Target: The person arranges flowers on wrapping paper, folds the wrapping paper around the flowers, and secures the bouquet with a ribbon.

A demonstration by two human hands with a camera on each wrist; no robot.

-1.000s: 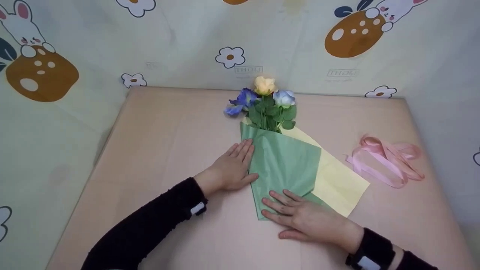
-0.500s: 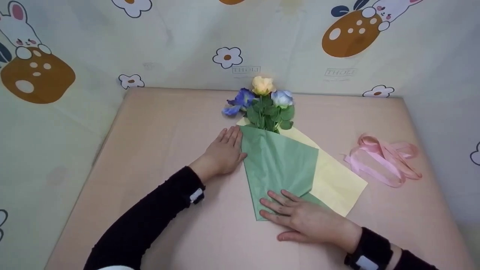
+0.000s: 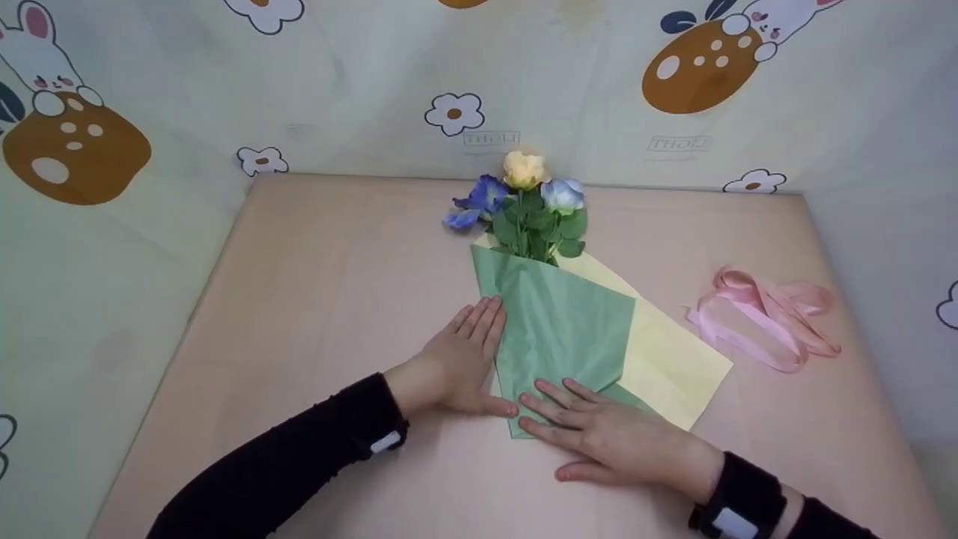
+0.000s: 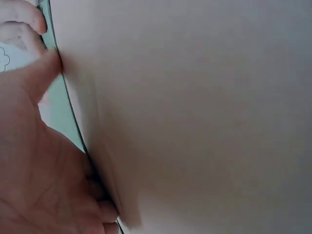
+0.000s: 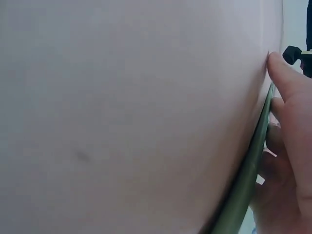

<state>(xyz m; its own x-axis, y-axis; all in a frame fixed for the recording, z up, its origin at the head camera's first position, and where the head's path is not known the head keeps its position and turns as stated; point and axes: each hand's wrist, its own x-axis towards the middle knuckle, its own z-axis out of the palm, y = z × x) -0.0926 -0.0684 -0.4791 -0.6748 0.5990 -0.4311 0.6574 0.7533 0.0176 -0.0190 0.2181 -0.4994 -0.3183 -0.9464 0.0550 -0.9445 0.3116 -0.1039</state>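
A sheet of green wrapping paper (image 3: 565, 322) is folded over the stems of a small bouquet on the table. Out of its top stand a cream rose (image 3: 524, 171), a blue-violet flower (image 3: 483, 198) and a pale blue rose (image 3: 563, 196) with green leaves. Pale yellow paper (image 3: 677, 359) spreads out under the right side. My left hand (image 3: 456, 363) lies with straight fingers along the green paper's left edge, its thumb reaching toward the bottom. With fingers spread, my right hand (image 3: 621, 438) rests on the lower end of the wrap. The stems inside are hidden.
A loose pink ribbon (image 3: 771, 318) lies in loops to the right of the bouquet. Behind the pink-beige table (image 3: 337, 247) hangs a printed backdrop (image 3: 359, 82) with rabbits and flowers. The blooms reach close to the table's back edge.
My left hand went up to the paper's upper left corner, then slid back down along the left edge, ending lower than at first. My right hand has stayed in place.
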